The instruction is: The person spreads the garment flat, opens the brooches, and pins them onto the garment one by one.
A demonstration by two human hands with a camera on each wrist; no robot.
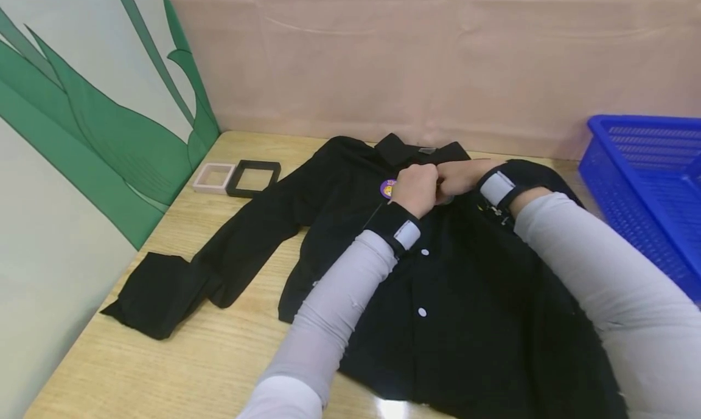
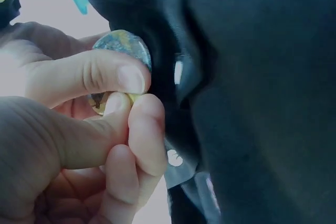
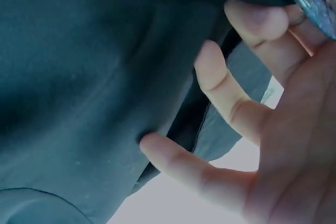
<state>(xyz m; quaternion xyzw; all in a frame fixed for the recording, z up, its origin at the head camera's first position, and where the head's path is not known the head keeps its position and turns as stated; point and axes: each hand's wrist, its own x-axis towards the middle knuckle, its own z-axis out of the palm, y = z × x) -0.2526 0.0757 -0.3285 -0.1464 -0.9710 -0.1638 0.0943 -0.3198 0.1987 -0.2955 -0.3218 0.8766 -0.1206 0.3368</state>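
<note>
A black button-up shirt [image 1: 482,322] lies spread on the wooden table, its collar at the far side. Near the collar, my left hand [image 1: 415,189] and right hand [image 1: 462,176] meet over the shirt front. In the left wrist view both hands pinch a round, shiny pin badge [image 2: 124,44], with one thumb across its face. The badge's edge [image 3: 311,4] also shows in the right wrist view, next to the shirt cloth; my other right fingers spread against the fabric. Its back and pin are hidden. A purple round badge [image 1: 387,188] sits on the shirt just left of my left hand.
A pink square frame [image 1: 212,178] and a black square frame [image 1: 253,179] lie at the table's back left. The blue plastic basket [image 1: 630,182] stands at the right. Behind the table hangs a pinkish cloth [image 1: 405,60]. One shirt sleeve [image 1: 246,249] stretches left.
</note>
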